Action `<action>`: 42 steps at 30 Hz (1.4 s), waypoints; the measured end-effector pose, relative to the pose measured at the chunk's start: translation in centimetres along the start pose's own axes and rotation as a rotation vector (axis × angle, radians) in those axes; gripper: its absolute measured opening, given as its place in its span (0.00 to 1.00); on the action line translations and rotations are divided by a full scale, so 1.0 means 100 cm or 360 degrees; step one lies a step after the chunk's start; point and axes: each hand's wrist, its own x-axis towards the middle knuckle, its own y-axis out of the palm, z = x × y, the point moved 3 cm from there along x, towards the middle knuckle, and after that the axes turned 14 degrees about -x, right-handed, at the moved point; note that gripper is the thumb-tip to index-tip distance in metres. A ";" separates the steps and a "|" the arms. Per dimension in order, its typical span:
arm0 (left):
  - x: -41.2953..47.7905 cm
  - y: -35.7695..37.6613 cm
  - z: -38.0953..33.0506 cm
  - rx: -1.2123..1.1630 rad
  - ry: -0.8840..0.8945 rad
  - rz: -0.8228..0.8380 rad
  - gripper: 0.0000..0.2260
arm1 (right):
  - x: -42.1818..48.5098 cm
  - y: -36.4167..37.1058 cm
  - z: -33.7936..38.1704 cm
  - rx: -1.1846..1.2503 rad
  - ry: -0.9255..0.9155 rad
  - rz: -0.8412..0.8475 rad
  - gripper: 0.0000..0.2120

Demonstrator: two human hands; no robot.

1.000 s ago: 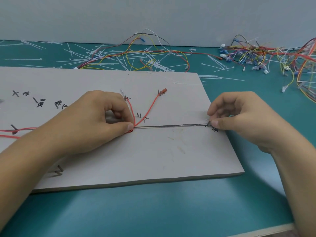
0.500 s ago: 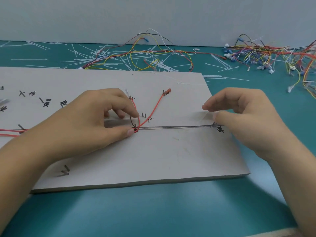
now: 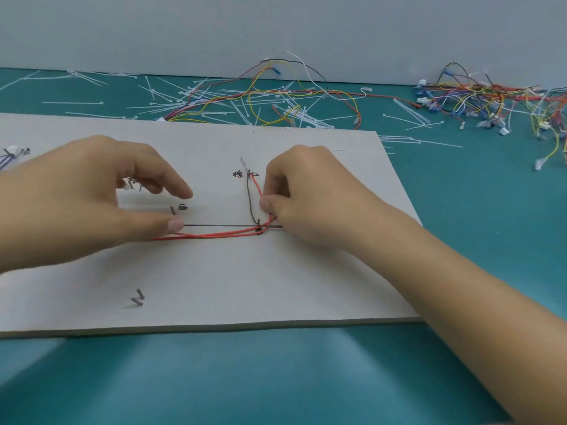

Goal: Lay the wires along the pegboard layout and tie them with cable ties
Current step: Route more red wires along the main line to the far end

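Observation:
A grey pegboard (image 3: 214, 286) lies on the teal table. Two red wires (image 3: 221, 236) and a dark wire (image 3: 221, 225) run sideways across its middle. At a peg (image 3: 259, 230) they turn upward as a branch (image 3: 249, 200) toward a white terminal (image 3: 244, 162) beside black writing. My left hand (image 3: 92, 204) rests on the board with its thumb pressing the wires down; its index finger is raised above them. My right hand (image 3: 306, 204) is curled at the branch, and its thumb and fingers pinch the red wire there.
Loose white cable ties and a red-yellow wire bundle (image 3: 260, 99) are strewn behind the board. A tangle of coloured wires (image 3: 491, 99) lies at the back right. Two small pegs (image 3: 138, 297) stand near the board's front left. A white connector (image 3: 12, 151) sits at the far left.
My right hand left the board's right end and came left to the upward branch. My left hand slid left along the wires, and its index finger lifted off them.

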 end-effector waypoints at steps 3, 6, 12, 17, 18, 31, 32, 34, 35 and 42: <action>-0.017 -0.003 0.021 0.0003 -0.0045 -0.0079 0.25 | -0.002 0.004 -0.001 -0.0018 0.0022 -0.0091 0.06; -0.023 0.002 0.020 -0.0100 -0.0003 -0.0214 0.23 | -0.004 0.006 0.004 -0.0135 -0.0046 -0.0171 0.08; -0.016 0.007 -0.010 -0.0242 0.0237 -0.0460 0.12 | -0.016 -0.001 -0.019 -0.0253 -0.0056 -0.0218 0.08; -0.022 -0.012 -0.008 -0.0360 0.0108 -0.0542 0.16 | -0.042 -0.020 -0.075 -0.0276 0.0180 -0.0218 0.10; -0.024 -0.017 -0.003 -0.0380 0.0067 -0.0535 0.19 | -0.048 -0.024 -0.087 -0.0288 0.0253 -0.0201 0.11; -0.023 -0.051 -0.003 -0.0220 -0.0492 -0.0017 0.34 | -0.060 -0.066 -0.109 -0.0341 0.0588 -0.0037 0.19; -0.019 -0.052 -0.011 -0.0202 -0.0466 0.0053 0.33 | -0.056 -0.066 -0.095 -0.0238 0.0502 -0.0055 0.17; -0.009 -0.046 -0.029 -0.0208 -0.0372 0.0184 0.27 | -0.047 -0.058 -0.060 -0.0024 0.0256 -0.0024 0.11; -0.005 -0.041 -0.037 -0.0235 -0.0330 0.0254 0.23 | -0.042 -0.053 -0.041 0.0028 0.0113 0.0036 0.10; 0.013 -0.012 -0.034 -0.0375 -0.0266 0.0566 0.09 | -0.023 -0.013 0.015 0.0045 -0.0391 0.0346 0.02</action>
